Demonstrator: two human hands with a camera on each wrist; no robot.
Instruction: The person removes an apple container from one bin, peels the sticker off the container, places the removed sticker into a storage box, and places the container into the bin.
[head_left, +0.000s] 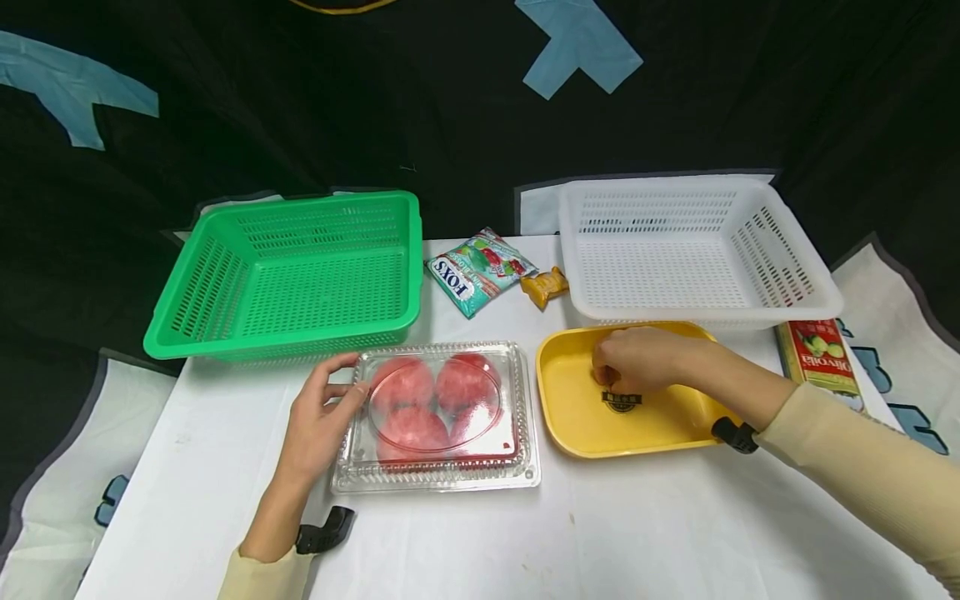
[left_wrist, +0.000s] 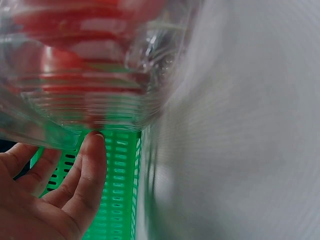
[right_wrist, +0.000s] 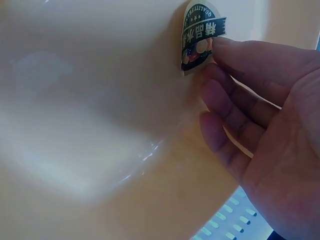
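Note:
My left hand (head_left: 318,425) rests against the left side of a clear plastic box (head_left: 529,433) of round red fruit (head_left: 405,383); its fingers are loosely extended. In the left wrist view, a fingertip (left_wrist: 95,142) meets the box's ribbed wall (left_wrist: 100,107). Inside a yellow tray (head_left: 562,425), my right hand (head_left: 641,358) pinches the edge of a dark oval fruit sticker (head_left: 622,403). The right wrist view shows this sticker (right_wrist: 197,37) curving up by the thumb; whether part of it still adheres to the tray I cannot tell.
A green basket (head_left: 322,329) stands at back left, a white basket (head_left: 697,312) at back right. Between them lie a FOX'S candy bag (head_left: 480,271) and a small yellow wrapped packet (head_left: 545,287). A red-and-yellow Olivoilà pack (head_left: 821,358) lies by the white basket.

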